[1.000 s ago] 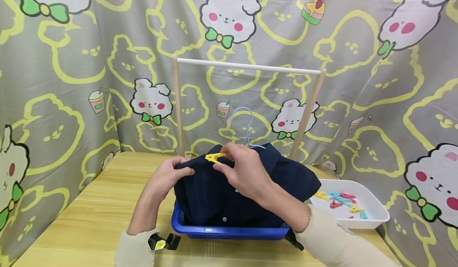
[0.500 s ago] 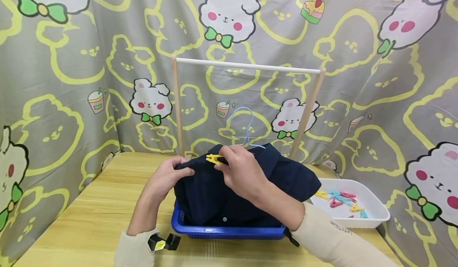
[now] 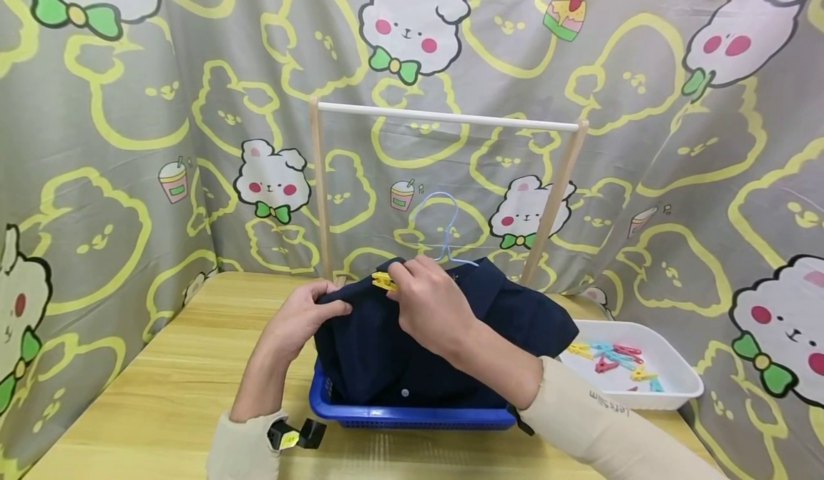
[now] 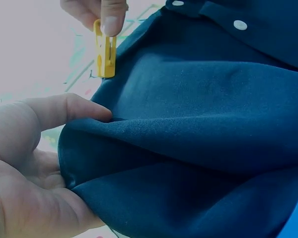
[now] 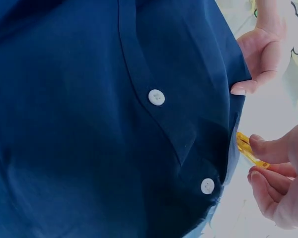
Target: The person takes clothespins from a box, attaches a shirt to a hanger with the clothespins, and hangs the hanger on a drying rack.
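A dark navy shirt (image 3: pixel 367 355) with white buttons lies bunched on a light blue hanger (image 3: pixel 447 229), whose hook stands up behind the collar. My left hand (image 3: pixel 297 324) pinches the shirt's shoulder edge between thumb and fingers. Close beside it, my right hand (image 3: pixel 434 308) pinches a yellow clothespin (image 3: pixel 383 280) by its handles, tip pointing left. In the left wrist view the clothespin (image 4: pixel 106 57) sits at the shirt's upper edge, above my left fingertips. The right wrist view puts the clothespin (image 5: pixel 249 148) right at the fabric edge, under my thumb.
Under the shirt is a blue plastic basket (image 3: pixel 412 415). A wooden rack with a white rod (image 3: pixel 444 116) stands behind. At the right, a white tray (image 3: pixel 676 376) holds several coloured clothespins (image 3: pixel 618 355). The wooden table (image 3: pixel 161 387) meets a patterned curtain (image 3: pixel 257 108).
My right fingers have squeezed the clothespin's handles together, and the hand has shifted slightly up and left, covering more of it. My left hand stays on the shoulder edge.
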`<state>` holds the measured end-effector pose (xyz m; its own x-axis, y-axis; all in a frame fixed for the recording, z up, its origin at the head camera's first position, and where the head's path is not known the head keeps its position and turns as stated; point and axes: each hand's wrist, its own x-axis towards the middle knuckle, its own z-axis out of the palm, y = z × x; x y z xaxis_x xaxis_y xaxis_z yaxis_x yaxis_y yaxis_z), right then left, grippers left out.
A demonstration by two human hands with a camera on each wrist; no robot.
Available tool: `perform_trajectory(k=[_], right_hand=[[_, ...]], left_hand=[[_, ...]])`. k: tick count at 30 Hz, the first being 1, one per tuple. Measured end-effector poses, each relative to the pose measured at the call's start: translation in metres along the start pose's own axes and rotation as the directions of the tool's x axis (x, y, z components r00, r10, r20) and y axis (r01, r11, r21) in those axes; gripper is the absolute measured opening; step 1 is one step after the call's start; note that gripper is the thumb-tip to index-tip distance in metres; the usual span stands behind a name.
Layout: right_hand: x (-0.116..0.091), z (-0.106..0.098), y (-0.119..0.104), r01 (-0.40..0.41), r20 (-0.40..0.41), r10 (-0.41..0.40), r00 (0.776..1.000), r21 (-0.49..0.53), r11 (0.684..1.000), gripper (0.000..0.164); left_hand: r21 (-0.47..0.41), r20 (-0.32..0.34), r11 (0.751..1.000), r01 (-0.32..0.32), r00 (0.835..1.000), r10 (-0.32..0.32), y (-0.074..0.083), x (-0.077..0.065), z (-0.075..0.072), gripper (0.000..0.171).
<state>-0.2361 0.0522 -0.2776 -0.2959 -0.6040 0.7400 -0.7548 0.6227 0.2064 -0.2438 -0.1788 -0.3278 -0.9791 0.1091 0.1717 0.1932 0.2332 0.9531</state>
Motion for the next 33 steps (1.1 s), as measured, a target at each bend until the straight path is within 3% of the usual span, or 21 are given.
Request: perform_trajectory(k=[9,16,26,33], right_hand=[[0.006,-0.003,-0.002,0.053,0.034,-0.051,0.998,-0.068,0.996,0.021],[0.018,-0.009,-0.003,0.025,0.158,-0.019,0.987,-0.031,0.999,0.019],[0.036,-0.012,-0.006,-0.05,0.337,0.055,0.94,-0.022,0.998,0.016],[0.049,-0.011,-0.008,-0.157,0.442,0.151,0.884,-0.023,0.987,0.017]], left_hand=[[-0.018,-0.006,1.0,-0.014,1.0,0.013,-0.001,-0.001,0.001,0.019],[-0.035,-0.014,0.999,-0.001,1.0,0.0,-0.001,-0.001,0.004,0.018],[-0.025,-0.023,1.0,-0.002,1.0,0.002,0.0,-0.001,0.003,0.021],[-0.026,-0.013,1.0,-0.009,1.0,0.008,-0.002,-0.001,0.004,0.021]])
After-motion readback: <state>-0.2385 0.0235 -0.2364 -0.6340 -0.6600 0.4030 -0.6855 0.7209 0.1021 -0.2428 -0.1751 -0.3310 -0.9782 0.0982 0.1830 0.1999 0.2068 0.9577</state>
